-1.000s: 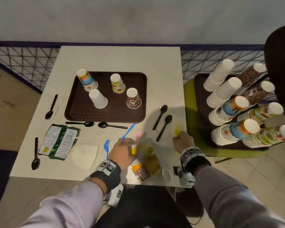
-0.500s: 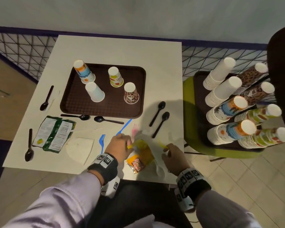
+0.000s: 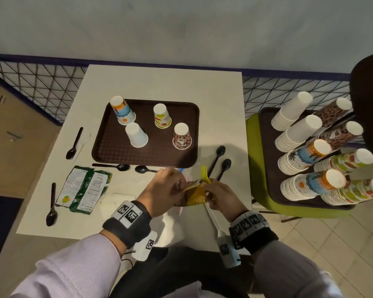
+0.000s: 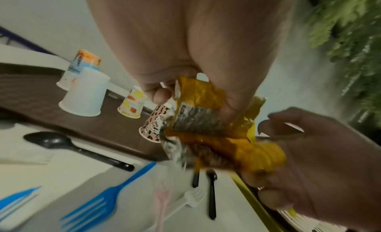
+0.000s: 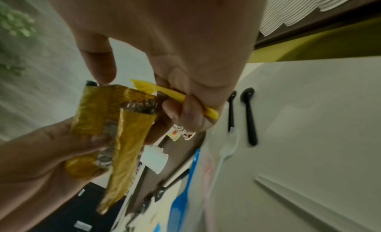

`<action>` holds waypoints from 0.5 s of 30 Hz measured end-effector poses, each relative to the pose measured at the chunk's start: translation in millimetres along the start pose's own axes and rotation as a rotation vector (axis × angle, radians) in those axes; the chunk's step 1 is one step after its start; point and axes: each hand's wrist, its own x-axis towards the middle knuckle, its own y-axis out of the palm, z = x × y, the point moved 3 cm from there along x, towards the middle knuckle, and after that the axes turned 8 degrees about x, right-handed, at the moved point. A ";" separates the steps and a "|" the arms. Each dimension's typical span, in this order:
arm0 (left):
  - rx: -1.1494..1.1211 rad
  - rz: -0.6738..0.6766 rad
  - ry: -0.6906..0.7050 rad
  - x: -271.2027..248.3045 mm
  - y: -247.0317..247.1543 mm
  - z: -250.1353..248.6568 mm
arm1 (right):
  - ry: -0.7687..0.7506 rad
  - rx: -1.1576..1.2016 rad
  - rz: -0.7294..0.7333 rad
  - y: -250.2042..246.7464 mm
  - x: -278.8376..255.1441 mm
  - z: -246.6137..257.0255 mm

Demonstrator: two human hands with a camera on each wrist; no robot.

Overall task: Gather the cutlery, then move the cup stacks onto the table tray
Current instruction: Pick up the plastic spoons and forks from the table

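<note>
Nearby, black spoons (image 3: pixel 218 158) beside brown tray (image 3: pixel 103 147); left hand (image 3: pixel 164 190) gripping orange wrapper (image 3: pixel 195 194), right hand (image 3: pixel 223 197) pinching yellow fork (image 5: pixel 175 95) and wrapper.

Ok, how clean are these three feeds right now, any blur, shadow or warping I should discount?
Head view: sharp but wide-angle bowed, arm shadow darkening the table near the black spoons. Left wrist view: orange wrapper smeared by motion, blue fork soft. Right wrist view: dim, greenish, yellow fork readable, background streaked.
</note>
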 end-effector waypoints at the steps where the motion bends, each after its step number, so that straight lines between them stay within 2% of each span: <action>1: 0.021 -0.005 0.042 -0.3 -1.8 -0.7 | 0.020 0.063 -0.007 5.4 0.6 2.5; 4: 0.157 0.030 0.165 -2.5 -5.1 -2.9 | 0.001 0.089 -0.009 18.0 2.6 11.8; 7: 0.197 0.044 0.160 -6.5 -7.3 -1.5 | -0.095 -0.125 -0.056 23.9 5.3 14.6; 10: 0.026 0.066 -0.042 -11.7 -10.3 7.6 | -0.167 -0.201 -0.139 21.6 7.7 14.8; 12: -0.134 0.004 -0.172 -12.3 -15.0 11.5 | -0.189 -0.129 -0.177 18.9 5.8 15.7; 14: -0.402 -0.066 -0.334 -9.2 -18.2 16.1 | -0.207 -0.040 -0.180 19.4 2.2 17.2; 15: -0.549 -0.050 -0.431 -7.5 -17.7 17.7 | -0.203 -0.005 -0.169 20.3 1.2 16.7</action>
